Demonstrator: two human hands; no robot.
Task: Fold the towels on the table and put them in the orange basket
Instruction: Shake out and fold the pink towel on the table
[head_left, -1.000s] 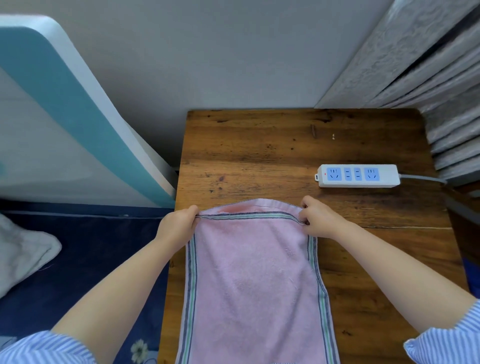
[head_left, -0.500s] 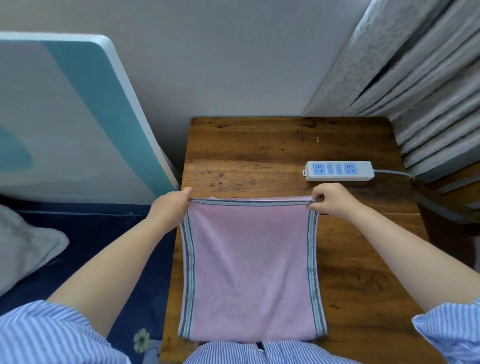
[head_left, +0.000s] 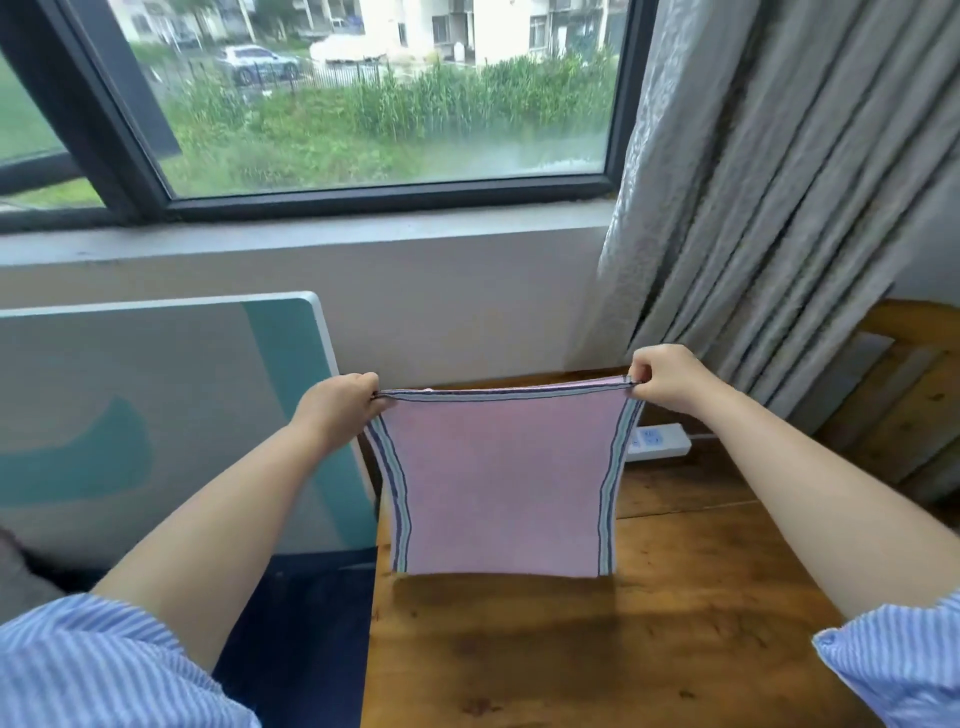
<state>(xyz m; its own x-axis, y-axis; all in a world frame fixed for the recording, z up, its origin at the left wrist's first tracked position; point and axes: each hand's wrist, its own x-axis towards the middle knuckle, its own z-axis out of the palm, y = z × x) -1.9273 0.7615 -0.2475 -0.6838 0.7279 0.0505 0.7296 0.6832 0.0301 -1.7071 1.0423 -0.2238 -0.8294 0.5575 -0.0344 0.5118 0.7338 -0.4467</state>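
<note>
A pink towel (head_left: 501, 478) with striped side borders hangs doubled over in the air above the wooden table (head_left: 623, 649). My left hand (head_left: 340, 408) pinches its top left corner. At the top right corner, my right hand (head_left: 667, 376) pinches the stacked edges. The towel's lower fold hangs free just above the table top. No orange basket is in view.
A white power strip (head_left: 660, 441) lies on the table behind the towel's right edge. A white and teal board (head_left: 156, 415) leans against the wall on the left. Grey curtains (head_left: 779, 208) hang at the right, beside a window. A wooden frame (head_left: 909, 405) stands far right.
Both hands have lifted the folded towel off the table and hold it up in the air. The view has tilted upward, so the window shows.
</note>
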